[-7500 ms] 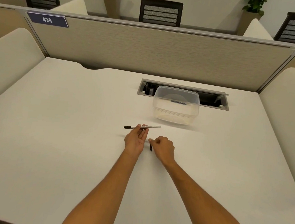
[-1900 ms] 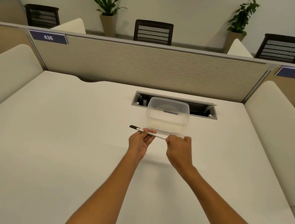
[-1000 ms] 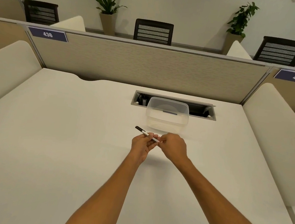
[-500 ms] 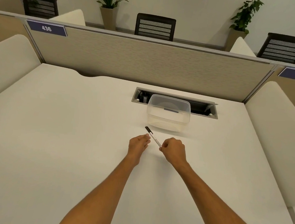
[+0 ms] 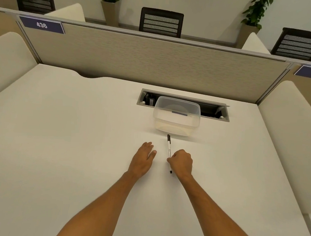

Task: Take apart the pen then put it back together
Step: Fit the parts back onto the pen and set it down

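1. Your right hand point(image 5: 181, 161) is curled shut around the pen point(image 5: 169, 150), gripping the near part of the barrel. The pen points away from you, its black cap end reaching toward the far side and a short dark tip showing just below your fist.
2. Your left hand point(image 5: 143, 158) is open and flat, palm down, just left of the pen and holding nothing. You cannot tell whether it rests on the desk point(image 5: 57, 128) or hovers over it.
3. The pen looks whole: white barrel, dark pieces at both ends, no loose parts on the desk. That suggests reassembly is finished or very nearly so.
4. What seems left is setting the pen down, perhaps in the clear container point(image 5: 177, 117) just beyond its far tip. That is a guess.
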